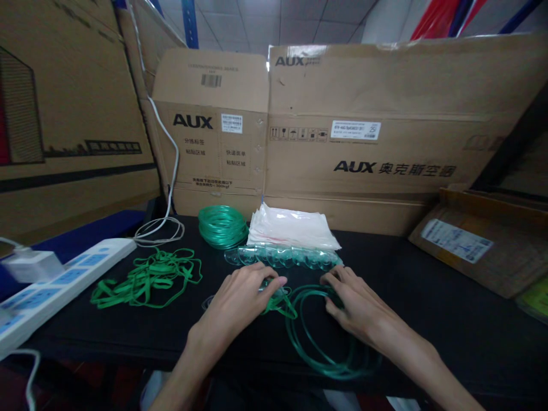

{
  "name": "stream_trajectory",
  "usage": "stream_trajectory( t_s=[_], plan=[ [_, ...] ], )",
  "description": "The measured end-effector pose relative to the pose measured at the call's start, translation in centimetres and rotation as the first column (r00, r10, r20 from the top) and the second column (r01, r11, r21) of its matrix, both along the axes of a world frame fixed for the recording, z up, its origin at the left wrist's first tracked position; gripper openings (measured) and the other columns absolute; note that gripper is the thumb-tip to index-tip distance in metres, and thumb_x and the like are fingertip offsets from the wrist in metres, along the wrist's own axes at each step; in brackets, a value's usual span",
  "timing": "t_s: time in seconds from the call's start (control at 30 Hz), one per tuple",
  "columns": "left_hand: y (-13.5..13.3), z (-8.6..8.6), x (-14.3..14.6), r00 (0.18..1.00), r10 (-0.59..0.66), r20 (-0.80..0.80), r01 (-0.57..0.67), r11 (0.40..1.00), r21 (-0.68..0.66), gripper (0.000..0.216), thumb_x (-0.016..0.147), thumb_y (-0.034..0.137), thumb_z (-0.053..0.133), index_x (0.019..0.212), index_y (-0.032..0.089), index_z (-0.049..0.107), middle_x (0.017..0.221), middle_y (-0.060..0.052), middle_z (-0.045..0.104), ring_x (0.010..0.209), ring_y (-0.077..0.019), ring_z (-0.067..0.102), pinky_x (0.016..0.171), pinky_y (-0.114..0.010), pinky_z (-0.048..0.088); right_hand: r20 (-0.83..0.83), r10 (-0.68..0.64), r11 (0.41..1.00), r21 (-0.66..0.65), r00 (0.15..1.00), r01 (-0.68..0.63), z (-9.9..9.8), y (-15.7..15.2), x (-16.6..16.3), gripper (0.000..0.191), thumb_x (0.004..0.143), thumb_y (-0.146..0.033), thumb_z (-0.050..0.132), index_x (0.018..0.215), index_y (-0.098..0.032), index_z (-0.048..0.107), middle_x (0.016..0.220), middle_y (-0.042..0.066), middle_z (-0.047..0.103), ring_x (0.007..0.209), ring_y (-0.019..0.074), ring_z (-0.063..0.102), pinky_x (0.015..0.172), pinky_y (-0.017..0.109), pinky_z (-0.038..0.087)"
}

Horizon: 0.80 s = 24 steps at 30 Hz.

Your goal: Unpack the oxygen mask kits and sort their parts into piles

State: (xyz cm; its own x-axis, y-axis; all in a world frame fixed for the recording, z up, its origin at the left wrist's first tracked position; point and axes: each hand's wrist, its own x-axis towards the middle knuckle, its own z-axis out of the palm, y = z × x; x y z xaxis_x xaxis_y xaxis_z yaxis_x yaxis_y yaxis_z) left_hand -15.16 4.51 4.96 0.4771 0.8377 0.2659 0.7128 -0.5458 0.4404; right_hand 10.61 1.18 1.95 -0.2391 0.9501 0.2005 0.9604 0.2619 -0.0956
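Note:
My left hand [244,294] is closed around a clear greenish plastic piece that looks like a breathing mask, mostly hidden by the fingers. A green elastic strap [291,308] loops out from under that hand. With fingers curled, my right hand [355,299] grips the upper right side of a loose coil of clear green tubing [308,348], which hangs toward the table's front edge. Just beyond both hands lies a row of nested clear plastic masks [285,257]. Behind it is a stack of white plastic bags [291,225].
A tight roll of green tubing [222,227] sits left of the bags. Tangled green straps [149,279] lie nearer, beside a white power strip [81,274] with cables. Cardboard panels [342,91] wall the black table [394,262]; a brown box [475,240] stands right.

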Motion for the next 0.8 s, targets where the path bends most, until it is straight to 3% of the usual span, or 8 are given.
stream_trajectory(
  t_s=[0.13,0.27,0.4,0.53,0.67,0.8],
  plan=[
    [-0.2,0.4,-0.1,0.998,0.048,-0.027,-0.048,0.999,-0.004,0.034,0.102,0.048,0.045,0.103,0.027,0.073,0.107,-0.001,0.074,0.102,-0.0251,0.07,0.087,-0.035,0.047,0.029,-0.049,0.995,-0.086,0.998,0.051,0.5,0.4,0.4,0.036,0.085,-0.018,0.056,0.121,-0.018,0.061,0.127,0.017,0.061,0.123,0.0344,0.055,0.096,0.046,0.051],
    [-0.4,0.6,-0.3,0.991,0.114,-0.07,-0.113,0.993,0.018,0.033,0.101,0.047,0.047,0.101,0.026,0.073,0.104,-0.002,0.075,0.1,-0.0264,0.071,0.082,-0.035,0.048,-0.021,0.006,0.993,-0.117,1.0,-0.008,-0.2,0.4,1.5,0.039,0.088,-0.017,0.051,0.126,-0.017,0.058,0.126,0.017,0.062,0.118,0.0298,0.061,0.094,0.04,0.052],
    [-0.6,0.6,-0.5,0.986,0.138,-0.089,-0.137,0.99,0.018,0.032,0.101,0.046,0.049,0.101,0.026,0.073,0.104,-0.002,0.075,0.099,-0.0263,0.071,0.082,-0.035,0.049,-0.098,0.043,0.998,-0.031,0.994,-0.046,-1.6,0.3,2.9,0.03,0.091,-0.023,0.051,0.118,-0.019,0.062,0.124,0.014,0.061,0.111,0.0277,0.065,0.092,0.038,0.053],
    [-0.4,0.8,-0.4,0.994,0.095,-0.06,-0.09,0.993,0.072,0.027,0.101,0.038,0.052,0.104,0.023,0.073,0.108,-0.005,0.073,0.107,-0.0255,0.065,0.093,-0.037,0.047,-0.211,0.081,0.996,0.059,0.974,-0.07,-2.1,-0.3,3.6,0.022,0.096,-0.025,0.046,0.109,-0.021,0.063,0.108,0.01,0.063,0.093,0.0228,0.068,0.082,0.034,0.054],
    [-1.0,1.3,0.4,0.997,0.028,0.071,-0.039,0.987,0.156,0.024,0.101,0.033,0.052,0.102,0.021,0.073,0.11,-0.004,0.073,0.108,-0.0238,0.063,0.099,-0.038,0.044,-0.321,0.088,0.982,0.188,0.943,-0.027,-1.9,-1.2,3.5,0.017,0.096,-0.024,0.048,0.106,-0.021,0.061,0.102,0.008,0.063,0.09,0.0218,0.067,0.08,0.033,0.053],
    [-2.6,1.8,2.7,0.978,-0.009,0.208,-0.009,0.996,0.085,0.035,0.098,0.05,0.053,0.113,0.024,0.072,0.112,-0.003,0.074,0.107,-0.0234,0.066,0.098,-0.036,0.048,-0.398,0.098,0.97,0.242,0.912,0.001,-1.6,-1.6,3.0,0.015,0.093,-0.021,0.052,0.102,-0.021,0.064,0.1,0.007,0.065,0.088,0.0212,0.067,0.08,0.032,0.054]
  ],
)
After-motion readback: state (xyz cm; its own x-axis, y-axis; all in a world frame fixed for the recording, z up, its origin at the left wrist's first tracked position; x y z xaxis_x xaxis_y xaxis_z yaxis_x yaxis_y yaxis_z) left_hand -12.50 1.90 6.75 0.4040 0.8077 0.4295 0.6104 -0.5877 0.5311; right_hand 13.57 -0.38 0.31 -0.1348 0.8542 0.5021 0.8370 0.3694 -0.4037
